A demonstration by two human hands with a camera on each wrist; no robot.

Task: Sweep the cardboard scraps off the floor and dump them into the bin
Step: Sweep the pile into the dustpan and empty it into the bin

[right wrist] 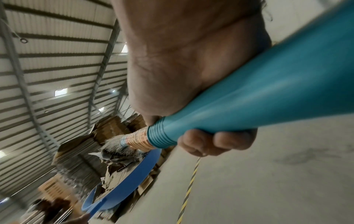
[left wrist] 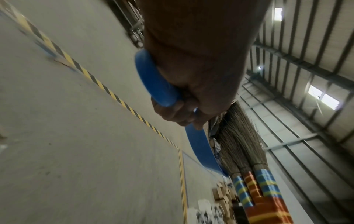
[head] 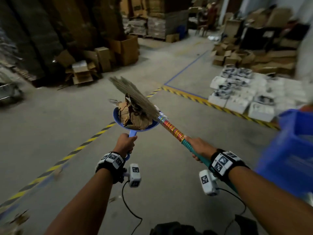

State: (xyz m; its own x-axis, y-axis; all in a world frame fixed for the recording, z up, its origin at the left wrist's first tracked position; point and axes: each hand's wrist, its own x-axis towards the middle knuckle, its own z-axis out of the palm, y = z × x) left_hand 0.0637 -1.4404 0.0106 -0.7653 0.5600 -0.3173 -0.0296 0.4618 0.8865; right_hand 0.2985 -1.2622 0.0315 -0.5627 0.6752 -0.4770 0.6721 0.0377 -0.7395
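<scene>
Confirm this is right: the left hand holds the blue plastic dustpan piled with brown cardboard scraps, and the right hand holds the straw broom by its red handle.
Wrong on one point: the right hand grips the straw broom by its teal handle, as the right wrist view shows; the red-patterned wrapping lies ahead of the fingers. The left hand does hold the blue plastic dustpan piled with brown cardboard scraps.

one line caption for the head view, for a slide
Left hand carries a blue dustpan heaped with cardboard scraps, right hand pressing the broom on top, blue bin at right.
</scene>
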